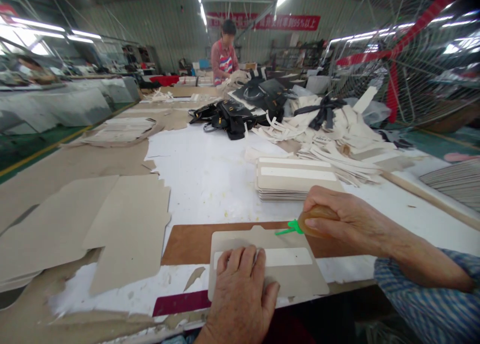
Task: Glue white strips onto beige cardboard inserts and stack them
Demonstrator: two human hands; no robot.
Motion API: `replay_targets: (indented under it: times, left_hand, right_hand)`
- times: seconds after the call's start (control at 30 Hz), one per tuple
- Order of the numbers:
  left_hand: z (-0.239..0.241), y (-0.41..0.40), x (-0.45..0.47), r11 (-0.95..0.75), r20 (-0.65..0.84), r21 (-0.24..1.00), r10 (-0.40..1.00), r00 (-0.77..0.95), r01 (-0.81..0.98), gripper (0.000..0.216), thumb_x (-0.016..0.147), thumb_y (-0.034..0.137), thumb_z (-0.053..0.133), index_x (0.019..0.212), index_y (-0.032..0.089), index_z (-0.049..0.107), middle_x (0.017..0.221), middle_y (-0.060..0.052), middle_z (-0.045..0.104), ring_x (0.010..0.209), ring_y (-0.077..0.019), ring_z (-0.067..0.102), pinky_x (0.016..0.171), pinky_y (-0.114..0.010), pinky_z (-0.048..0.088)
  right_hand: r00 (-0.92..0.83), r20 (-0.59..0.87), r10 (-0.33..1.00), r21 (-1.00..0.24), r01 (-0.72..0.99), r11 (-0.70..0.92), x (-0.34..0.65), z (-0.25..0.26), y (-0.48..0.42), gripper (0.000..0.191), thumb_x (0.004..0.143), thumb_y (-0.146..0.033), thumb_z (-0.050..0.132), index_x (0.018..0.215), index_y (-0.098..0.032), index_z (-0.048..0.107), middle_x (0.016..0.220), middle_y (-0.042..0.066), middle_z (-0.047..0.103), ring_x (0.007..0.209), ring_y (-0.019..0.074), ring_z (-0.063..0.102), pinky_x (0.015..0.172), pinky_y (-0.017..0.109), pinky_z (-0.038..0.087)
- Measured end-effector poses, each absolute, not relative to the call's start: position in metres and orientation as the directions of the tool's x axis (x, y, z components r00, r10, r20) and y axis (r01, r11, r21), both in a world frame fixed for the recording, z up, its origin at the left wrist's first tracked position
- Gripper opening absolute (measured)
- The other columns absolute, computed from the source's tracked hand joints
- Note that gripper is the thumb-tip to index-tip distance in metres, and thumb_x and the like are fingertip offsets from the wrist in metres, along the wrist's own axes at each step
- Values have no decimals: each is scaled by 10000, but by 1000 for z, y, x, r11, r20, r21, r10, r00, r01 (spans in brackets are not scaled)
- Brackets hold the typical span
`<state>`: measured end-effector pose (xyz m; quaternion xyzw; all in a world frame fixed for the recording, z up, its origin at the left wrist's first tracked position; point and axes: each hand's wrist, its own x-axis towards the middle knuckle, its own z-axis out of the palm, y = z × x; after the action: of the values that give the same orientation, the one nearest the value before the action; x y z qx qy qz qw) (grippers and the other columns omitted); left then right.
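Note:
My left hand point(242, 289) lies flat, fingers stretched out, on a beige cut cardboard piece point(296, 279) with a white strip point(288, 257) across it. The piece rests on a brown board point(187, 244) at the table's near edge. My right hand point(348, 216) is closed round a small brown wooden-handled tool point(317, 220) with a green tip point(287, 229). The green tip touches the top edge of the beige piece. Just behind my right hand stands a stack of the same beige pieces point(296, 179).
Flat cardboard sheets point(123, 224) lie to the left on the table. Black handbags point(232, 116) and a heap of white strips point(337, 129) sit further back. A person in a pink top point(224, 54) works at the far end. A wire fan guard point(412, 54) is at the right.

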<state>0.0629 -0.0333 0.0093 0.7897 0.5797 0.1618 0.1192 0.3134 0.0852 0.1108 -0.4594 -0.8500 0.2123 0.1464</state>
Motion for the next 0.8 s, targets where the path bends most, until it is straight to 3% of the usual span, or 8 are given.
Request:
replay_targets:
  times: [0.4, 0.8]
  left_hand:
    - [3, -33, 59, -339, 179, 302, 938, 296, 891, 472, 1012, 485, 584, 1405, 225, 621, 1383, -70, 657, 1242, -311, 558, 1098, -527, 410]
    - [-3, -35, 61, -341, 260, 262, 926, 274, 903, 454, 996, 458, 609, 1381, 218, 625, 1359, -60, 663, 1229, -294, 555, 1097, -510, 386]
  right_hand:
    - [-367, 7, 930, -535, 784, 313, 357, 102, 76, 313, 942, -565, 597, 917, -259, 659, 834, 24, 694, 757, 231, 632, 658, 355, 469]
    - [-232, -35, 972, -692, 707, 144, 385, 86, 65, 387, 901, -646, 638, 904, -259, 639, 743, 8, 643, 706, 218, 593, 591, 324, 425]
